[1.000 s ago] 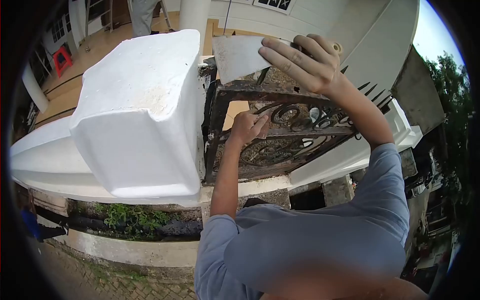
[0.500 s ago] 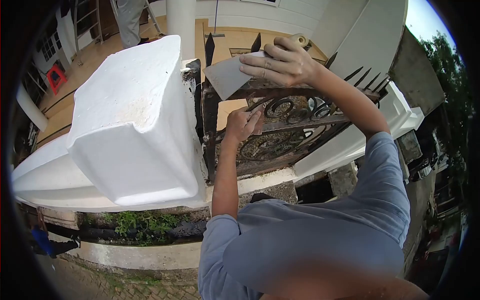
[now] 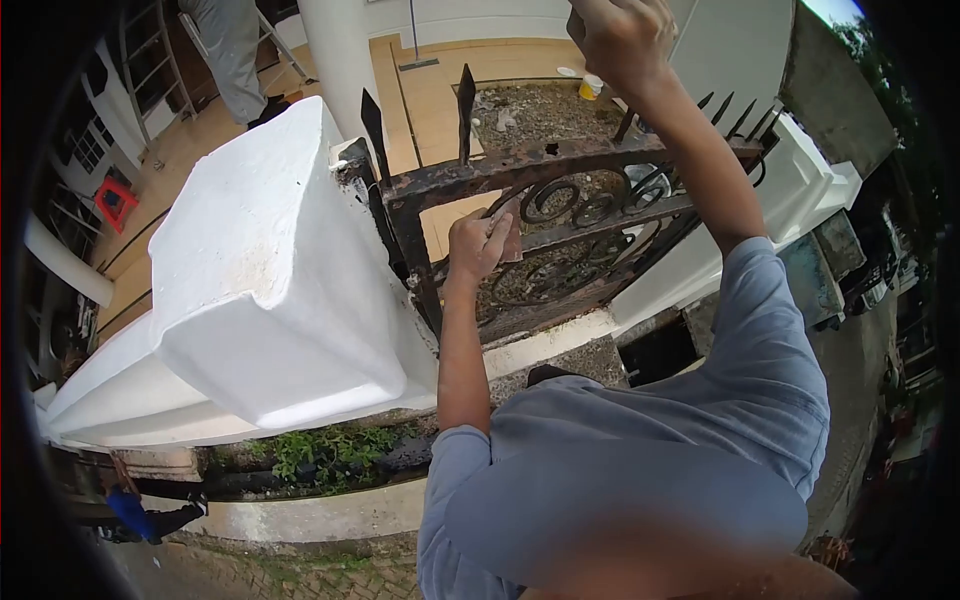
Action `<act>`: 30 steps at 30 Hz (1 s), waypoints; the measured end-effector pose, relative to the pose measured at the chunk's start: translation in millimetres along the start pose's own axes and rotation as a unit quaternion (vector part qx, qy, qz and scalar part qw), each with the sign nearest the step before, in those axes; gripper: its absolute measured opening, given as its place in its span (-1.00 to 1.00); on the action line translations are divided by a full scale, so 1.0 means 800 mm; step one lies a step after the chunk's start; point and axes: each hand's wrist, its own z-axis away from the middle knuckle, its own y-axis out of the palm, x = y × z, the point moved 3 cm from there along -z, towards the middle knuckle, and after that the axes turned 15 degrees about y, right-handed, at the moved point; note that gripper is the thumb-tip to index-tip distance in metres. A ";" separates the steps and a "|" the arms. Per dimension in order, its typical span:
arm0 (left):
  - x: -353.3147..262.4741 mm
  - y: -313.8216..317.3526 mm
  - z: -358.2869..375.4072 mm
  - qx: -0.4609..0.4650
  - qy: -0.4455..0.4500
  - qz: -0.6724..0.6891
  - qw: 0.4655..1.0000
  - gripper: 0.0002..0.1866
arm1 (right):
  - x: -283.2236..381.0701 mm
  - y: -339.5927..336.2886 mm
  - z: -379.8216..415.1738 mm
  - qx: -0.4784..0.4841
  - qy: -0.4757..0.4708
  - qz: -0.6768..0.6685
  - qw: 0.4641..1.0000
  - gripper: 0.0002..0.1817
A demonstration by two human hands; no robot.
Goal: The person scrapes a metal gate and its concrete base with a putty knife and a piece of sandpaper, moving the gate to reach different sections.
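Note:
My left hand (image 3: pixel 478 246) is closed on a small reddish-brown piece of sandpaper (image 3: pixel 512 245), held against the scrollwork of a rusty dark iron gate (image 3: pixel 540 160). The gate's top bar carries pointed spikes, and its dark paint is worn. My right hand (image 3: pixel 625 45) is raised above the gate at the top edge of the view. Its fingers are bent and partly cut off, so whatever they hold is out of sight. Close to the left of the gate stands a white pillar (image 3: pixel 270 340).
A person in grey trousers (image 3: pixel 228 55) stands by a ladder (image 3: pixel 155 65) on the tiled porch. Behind the gate are a yellow-and-white tub (image 3: pixel 591 87) and a broom (image 3: pixel 418 63). A red stool (image 3: pixel 115 203) stands left; a person in blue (image 3: pixel 130 512) is lower left.
My right hand has risen from the gate's top bar to the view's upper edge; the pale sheet it held is no longer visible. My left hand stays at the scrollwork. The view has shifted slightly.

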 end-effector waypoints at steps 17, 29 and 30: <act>0.003 0.010 0.007 -0.012 -0.028 0.073 0.997 -0.59 | 0.068 0.058 0.142 -0.081 -0.192 -0.132 0.969 -0.61; 0.015 0.015 0.015 -0.055 0.015 0.067 0.996 -0.52 | 0.005 0.152 0.008 0.583 0.264 -0.421 0.642 -0.86; 0.012 0.017 0.014 -0.054 0.014 0.067 0.996 -0.52 | 0.011 0.154 0.009 0.617 0.264 -0.432 0.603 -0.84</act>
